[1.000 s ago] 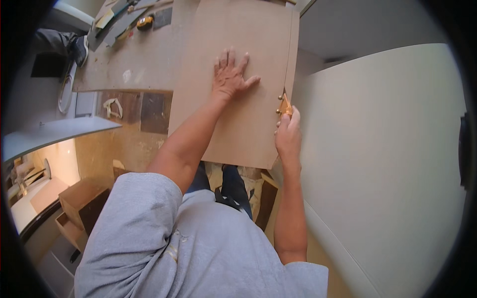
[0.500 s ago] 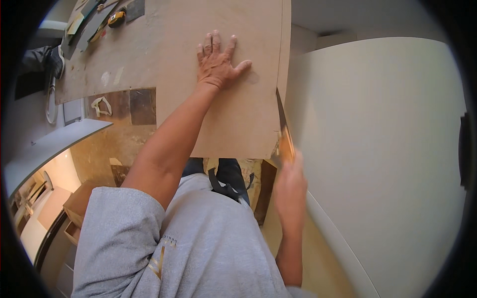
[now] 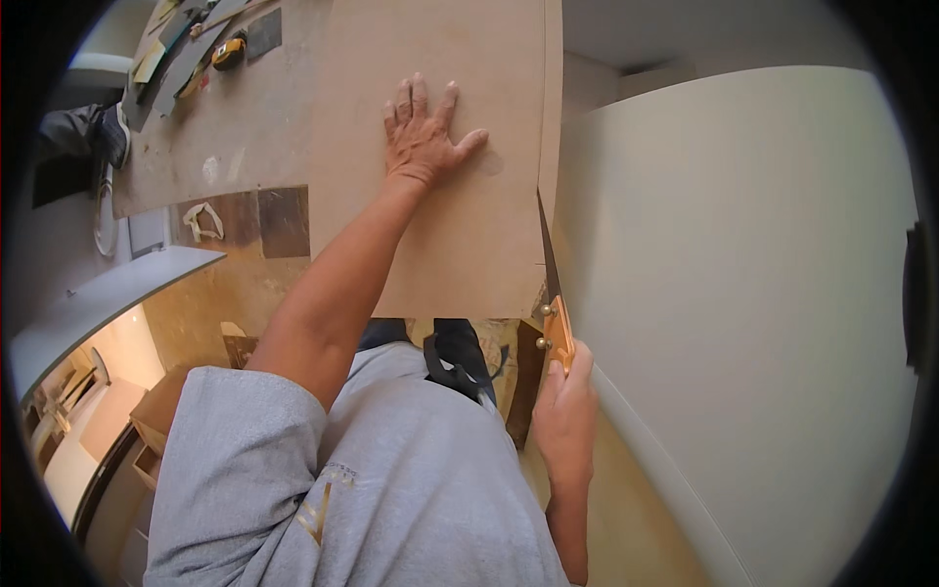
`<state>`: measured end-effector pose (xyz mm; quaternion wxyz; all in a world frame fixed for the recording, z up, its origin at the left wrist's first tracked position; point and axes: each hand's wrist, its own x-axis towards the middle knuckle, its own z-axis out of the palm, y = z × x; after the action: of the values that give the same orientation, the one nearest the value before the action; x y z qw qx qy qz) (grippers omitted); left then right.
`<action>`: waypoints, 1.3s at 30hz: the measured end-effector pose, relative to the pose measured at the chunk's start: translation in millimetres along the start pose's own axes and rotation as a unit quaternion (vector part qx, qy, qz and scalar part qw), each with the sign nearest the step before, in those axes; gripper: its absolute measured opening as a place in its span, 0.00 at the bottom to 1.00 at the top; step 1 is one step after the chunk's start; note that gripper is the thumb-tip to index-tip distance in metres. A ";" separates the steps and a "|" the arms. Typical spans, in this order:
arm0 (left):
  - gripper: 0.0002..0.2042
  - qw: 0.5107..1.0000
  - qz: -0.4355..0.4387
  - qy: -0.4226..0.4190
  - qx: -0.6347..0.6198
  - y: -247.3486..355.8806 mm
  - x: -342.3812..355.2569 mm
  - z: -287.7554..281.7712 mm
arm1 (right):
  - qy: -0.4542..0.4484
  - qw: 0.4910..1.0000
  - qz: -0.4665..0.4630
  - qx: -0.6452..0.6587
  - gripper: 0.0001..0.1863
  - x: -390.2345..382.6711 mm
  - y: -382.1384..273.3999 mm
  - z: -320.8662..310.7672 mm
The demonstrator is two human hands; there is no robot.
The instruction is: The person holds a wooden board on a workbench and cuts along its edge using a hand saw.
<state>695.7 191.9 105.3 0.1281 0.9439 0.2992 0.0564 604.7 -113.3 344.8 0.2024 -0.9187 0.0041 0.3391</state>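
Board [image 3: 450, 235] under our spread left hand [image 3: 421, 142]; saw [image 3: 554, 279] gripped in our right hand [image 3: 565, 416]. Sawing, we judge; next stroke should follow the line [image 3: 543, 108].

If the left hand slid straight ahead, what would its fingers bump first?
Nothing I can see: the left hand lies flat on the wooden board, and its way looks free up to the picture's top edge. Beyond, I can't tell.
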 end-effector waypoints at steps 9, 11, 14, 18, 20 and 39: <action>0.48 1.000 0.017 -0.004 -0.015 12.6 0.0 3.4 | 0.051 0.993 -0.101 -0.022 0.14 157.0 -41.9 19.4; 0.48 1.000 0.017 0.015 -0.017 4.5 1.3 4.1 | 0.010 0.998 -0.065 0.001 0.15 127.0 -46.8 8.4; 0.48 1.000 -0.001 0.007 -0.001 -6.6 -3.1 2.9 | 0.007 1.000 -0.011 0.000 0.21 26.7 -8.3 11.3; 0.47 1.000 0.010 0.020 -0.014 1.2 2.8 0.6 | 0.026 0.999 -0.024 -0.015 0.22 7.4 15.4 24.0; 0.47 1.000 0.000 0.017 -0.008 -6.3 0.7 -6.9 | 0.008 0.999 -0.030 0.013 0.19 66.6 -10.3 37.9; 0.47 0.999 0.021 0.029 -0.001 10.3 10.6 -3.8 | 0.047 0.995 -0.089 -0.002 0.16 165.3 -44.4 34.5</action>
<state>709.3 190.8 112.1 0.1190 0.9476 0.2833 0.0870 716.9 -38.2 234.1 0.2293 -0.9307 -0.0688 0.2767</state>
